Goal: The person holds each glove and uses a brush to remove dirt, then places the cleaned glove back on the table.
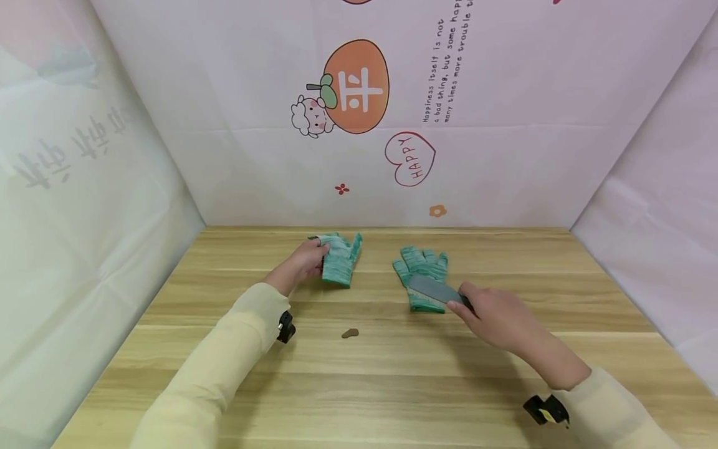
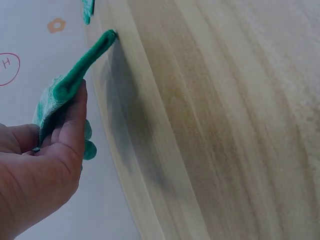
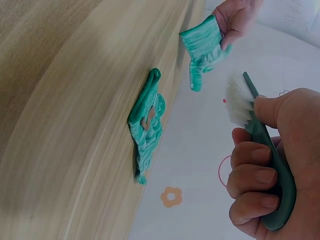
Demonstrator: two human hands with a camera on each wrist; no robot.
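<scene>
Head view, glove (image 1: 339, 260) in left grip (image 1: 310, 257), brush (image 1: 434, 289) in right grip (image 1: 501, 317)

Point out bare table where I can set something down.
Most room: the near table between the sleeves, this side of the brown patch. Also far right, between the lying glove and the right sheet. Crowded: around the lying glove, with the brush in the right hand above it, and the held glove in the left hand.
</scene>
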